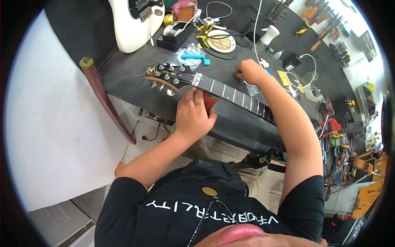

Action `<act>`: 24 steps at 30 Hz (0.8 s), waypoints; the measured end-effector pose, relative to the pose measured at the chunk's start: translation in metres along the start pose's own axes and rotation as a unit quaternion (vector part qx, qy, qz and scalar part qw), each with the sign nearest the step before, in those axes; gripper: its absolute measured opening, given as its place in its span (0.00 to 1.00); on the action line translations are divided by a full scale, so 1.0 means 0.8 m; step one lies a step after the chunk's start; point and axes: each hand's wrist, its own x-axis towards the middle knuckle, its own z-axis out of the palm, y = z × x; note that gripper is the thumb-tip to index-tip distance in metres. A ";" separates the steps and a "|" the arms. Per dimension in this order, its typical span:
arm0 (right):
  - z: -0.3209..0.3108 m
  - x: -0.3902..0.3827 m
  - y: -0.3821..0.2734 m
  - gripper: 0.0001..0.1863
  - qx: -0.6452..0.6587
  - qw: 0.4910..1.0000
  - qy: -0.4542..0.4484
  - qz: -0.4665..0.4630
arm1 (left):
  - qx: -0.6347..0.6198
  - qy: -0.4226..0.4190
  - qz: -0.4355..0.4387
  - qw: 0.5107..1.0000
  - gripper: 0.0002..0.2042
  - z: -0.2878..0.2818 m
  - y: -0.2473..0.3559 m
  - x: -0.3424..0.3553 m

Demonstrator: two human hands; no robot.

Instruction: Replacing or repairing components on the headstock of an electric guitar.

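Observation:
An electric guitar's dark headstock [168, 76] and fretted neck [230, 94] lie across the bench. My left hand [193, 111] is curled just below the nut, fingers against the neck and around a reddish-orange block [210, 101] beside it. My right hand [251, 72] hovers beyond the fretboard with fingers curled; whatever they may hold is hidden. Under it lies a small clear compartmented item [249, 88]. A blue string winder [195, 57] rests on a plastic bag above the headstock.
A white guitar body [133, 31], plate [220, 42], black box [170, 43] and cabled black adapter [291, 61] crowd the far bench [123, 70]. Tools hang on the right wall [347, 20]. A wooden post [103, 96] stands left, beside a white panel [49, 123].

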 end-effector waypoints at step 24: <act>0.022 -0.244 -0.210 0.13 0.898 0.432 0.050 0.065 | -0.396 -0.111 0.073 0.909 0.15 -0.102 0.054 0.039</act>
